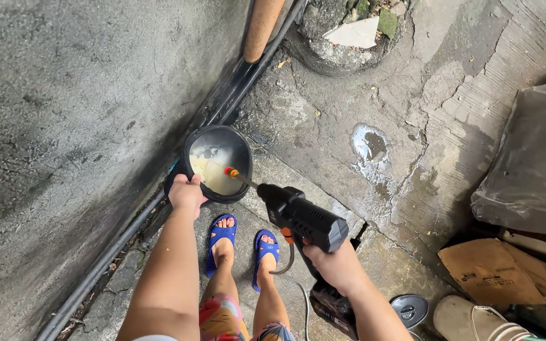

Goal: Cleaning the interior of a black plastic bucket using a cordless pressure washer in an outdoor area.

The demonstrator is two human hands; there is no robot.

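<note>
Left hand [186, 193] grips pan [217, 161]; right hand [333, 262] (arm bent) aims sprayer [301, 215].

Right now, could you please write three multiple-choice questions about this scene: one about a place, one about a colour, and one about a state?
1. Where does the left hand grip the black pan?
A. at its near rim
B. at its far rim
C. underneath it

2. What colour are the sandals?
A. red
B. blue
C. white

3. How is the pan held?
A. flat on the ground
B. upside down
C. tilted, inside facing the spray gun

Answers: 1 A, the fingers close on the edge nearest the person. 2 B, both straps are blue. 3 C, the right hand aims the nozzle into its open inside.
</note>
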